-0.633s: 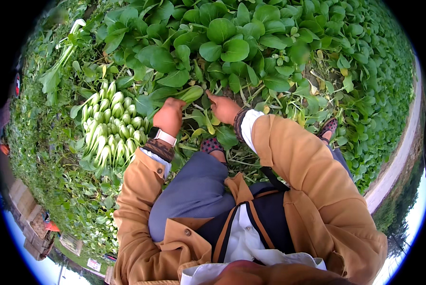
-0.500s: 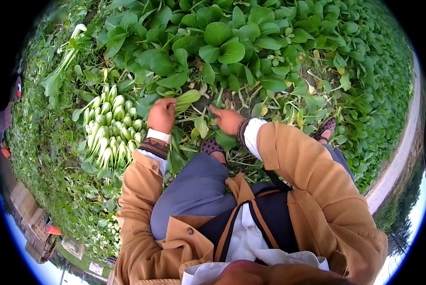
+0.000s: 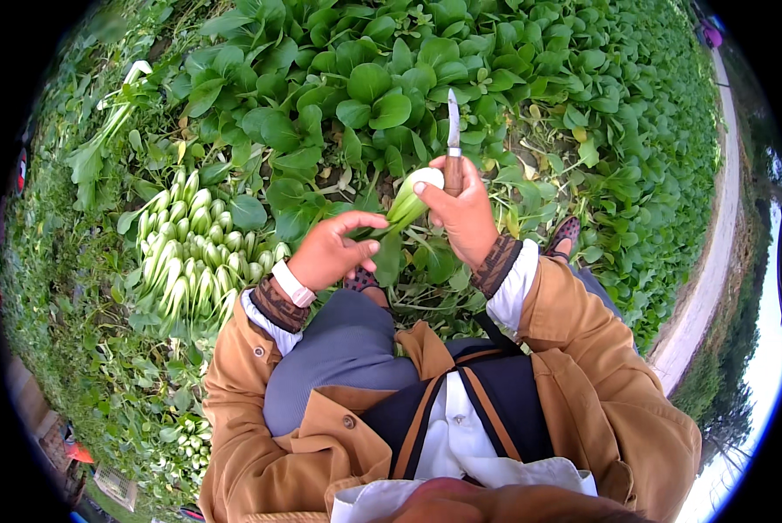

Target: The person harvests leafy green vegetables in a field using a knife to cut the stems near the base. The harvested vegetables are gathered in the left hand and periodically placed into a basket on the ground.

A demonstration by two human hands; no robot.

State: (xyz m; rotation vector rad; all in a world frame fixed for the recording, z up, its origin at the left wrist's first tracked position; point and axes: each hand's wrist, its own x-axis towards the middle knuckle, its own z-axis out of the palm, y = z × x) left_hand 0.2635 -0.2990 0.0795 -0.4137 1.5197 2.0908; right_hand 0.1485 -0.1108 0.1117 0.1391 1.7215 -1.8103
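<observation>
Field lot: bok choy head (image 3: 403,200) and knife (image 3: 453,150)

Right hand (image 3: 462,212): closed in a firm grip around the wooden knife handle, the thumb pressing against the bok choy beside its pale base. Knife: upright in the grip, blade pointing away from the wearer.

Bok choy head, one: raised in front of the wearer, between the two hands. Long axis slanting; white base toward the upper right, beside the handle, green stalks running down to the lower left.

Left hand (image 3: 331,250): loosely spread, index finger stretched toward the stalks, thumb well apart from it. Whether the fingertip touches the stalks, I cannot tell from here. Pale-banded watch (image 3: 293,284) at its wrist.

Heap of bok choy (image 3: 199,235), pale stems crowded together: on the ground, just left of the left hand.

Long white-stemmed plant (image 3: 116,131): lying beyond the heap, farther left.

Bed of leafy greens (image 3: 382,96): growing ahead of both hands and on to the right.

Pale road (image 3: 703,279): outermost item, far right.
</observation>
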